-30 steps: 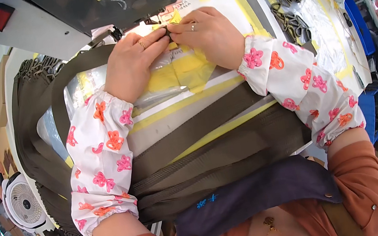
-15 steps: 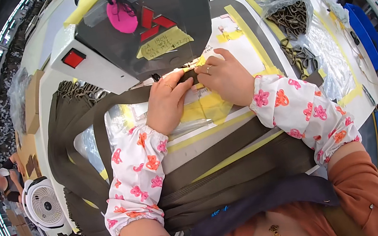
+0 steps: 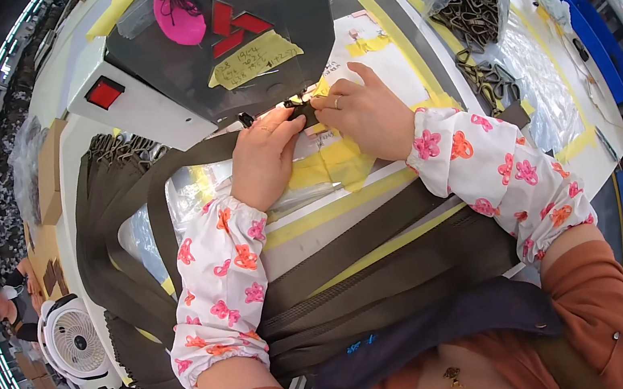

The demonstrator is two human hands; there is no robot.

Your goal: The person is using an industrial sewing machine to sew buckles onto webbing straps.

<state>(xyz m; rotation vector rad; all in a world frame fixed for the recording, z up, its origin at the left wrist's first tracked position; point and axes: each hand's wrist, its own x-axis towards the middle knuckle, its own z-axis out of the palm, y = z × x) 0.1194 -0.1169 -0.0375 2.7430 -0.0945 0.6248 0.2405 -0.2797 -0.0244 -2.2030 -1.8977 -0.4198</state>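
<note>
Two bare hands work a dark strap beneath a machine

Just above the centre of the frame, a dark olive strap (image 3: pixel 201 153) runs in from the left and reaches the lower edge of a grey machine (image 3: pixel 263 92). The left hand (image 3: pixel 267 159) grasps the strap with its fingertips. The right hand (image 3: pixel 366 114) faces it, fingertips on the strap, one finger raised; whether these pinch or only press, I cannot tell. Both forearms wear white sleeve covers (image 3: pixel 221 290) with pink and orange flowers. More olive straps (image 3: pixel 396 266) spread across the lower middle. At upper right, metal hooks (image 3: pixel 473 18) fill a clear bag, near a blue bin (image 3: pixel 600 51). A white fan (image 3: pixel 75 346) stands at lower left.
</note>
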